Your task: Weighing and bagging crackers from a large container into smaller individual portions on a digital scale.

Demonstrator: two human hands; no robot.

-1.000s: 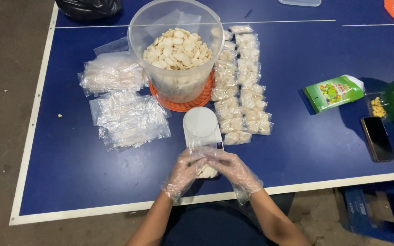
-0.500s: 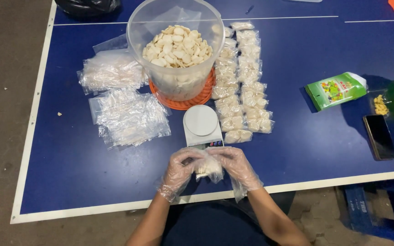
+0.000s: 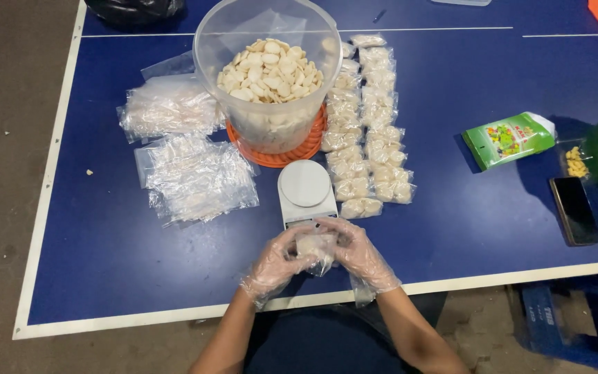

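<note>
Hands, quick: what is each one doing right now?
Left hand: gloved, closed on the small filled bag.
Right hand: gloved, closed on the same bag.

Both gloved hands (image 3: 320,253) enclose a small clear filled bag (image 3: 315,248); rows of filled bags (image 3: 368,131) lie beyond-right, empty bag piles (image 3: 188,159) beyond-left, a green pouch (image 3: 506,138) far right.

table (image 3: 493,228) – blue, white lines | scale (image 3: 305,188) – white | crackers (image 3: 268,70) pale cream | lid (image 3: 276,156) orange
</note>
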